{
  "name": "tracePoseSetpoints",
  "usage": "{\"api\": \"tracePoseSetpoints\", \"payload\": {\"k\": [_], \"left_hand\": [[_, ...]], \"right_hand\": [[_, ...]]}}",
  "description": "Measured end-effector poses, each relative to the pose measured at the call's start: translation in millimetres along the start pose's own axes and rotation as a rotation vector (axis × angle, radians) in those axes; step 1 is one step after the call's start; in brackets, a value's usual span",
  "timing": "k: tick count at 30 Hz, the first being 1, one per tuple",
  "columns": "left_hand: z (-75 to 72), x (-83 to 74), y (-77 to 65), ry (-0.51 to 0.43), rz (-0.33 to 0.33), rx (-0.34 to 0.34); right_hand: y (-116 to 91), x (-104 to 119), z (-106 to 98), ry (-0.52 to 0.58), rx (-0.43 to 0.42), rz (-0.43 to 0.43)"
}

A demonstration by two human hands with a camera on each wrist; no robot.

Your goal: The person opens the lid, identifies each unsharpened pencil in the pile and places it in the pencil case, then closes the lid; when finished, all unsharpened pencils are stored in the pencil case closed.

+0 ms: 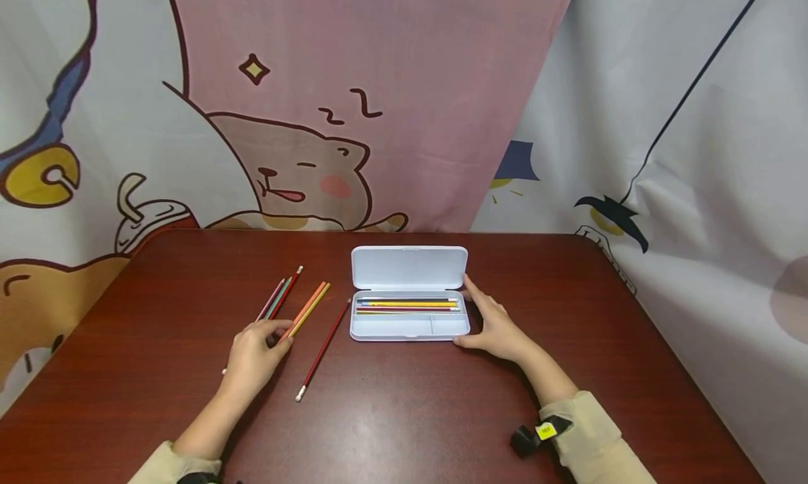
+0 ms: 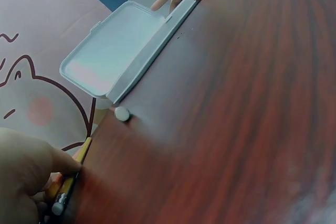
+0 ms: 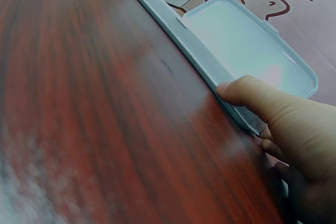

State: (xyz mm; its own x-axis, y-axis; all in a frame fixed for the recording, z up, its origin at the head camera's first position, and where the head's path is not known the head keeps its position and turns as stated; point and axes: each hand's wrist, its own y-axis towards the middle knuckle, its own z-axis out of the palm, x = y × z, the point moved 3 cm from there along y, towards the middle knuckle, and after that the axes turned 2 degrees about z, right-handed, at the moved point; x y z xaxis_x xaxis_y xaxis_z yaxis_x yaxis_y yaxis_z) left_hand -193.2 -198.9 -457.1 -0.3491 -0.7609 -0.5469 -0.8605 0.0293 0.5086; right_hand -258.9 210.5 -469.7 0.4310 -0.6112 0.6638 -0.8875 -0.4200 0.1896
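Pinching the near end of an orange pencil (image 1: 307, 308) with the left hand (image 1: 252, 358), fingers curled round it beside the loose pencils (image 1: 280, 298) left of the open white pencil case (image 1: 410, 326); bracing that case's right end with the right hand (image 1: 499, 330), thumb and fingers spread straight along it. Likely to nudge the lone red pencil (image 1: 323, 349) lying between hand and case if swung low, or to tip the upright lid (image 1: 409, 266). Plenty of bare table (image 1: 404, 414) in front, edges well off.
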Motion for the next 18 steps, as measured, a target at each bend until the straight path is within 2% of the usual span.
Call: {"api": "tracePoseSetpoints", "payload": {"k": [10, 18], "left_hand": [[-4.6, -0.7, -0.1, -0.015, -0.036, -0.125], [-8.8, -5.9, 6.0, -0.041, 0.039, -0.224]], "right_hand": [[-0.6, 0.6, -0.3, 0.0, 0.002, 0.006], [-0.4, 0.0, -0.6, 0.001, 0.004, 0.008]]}}
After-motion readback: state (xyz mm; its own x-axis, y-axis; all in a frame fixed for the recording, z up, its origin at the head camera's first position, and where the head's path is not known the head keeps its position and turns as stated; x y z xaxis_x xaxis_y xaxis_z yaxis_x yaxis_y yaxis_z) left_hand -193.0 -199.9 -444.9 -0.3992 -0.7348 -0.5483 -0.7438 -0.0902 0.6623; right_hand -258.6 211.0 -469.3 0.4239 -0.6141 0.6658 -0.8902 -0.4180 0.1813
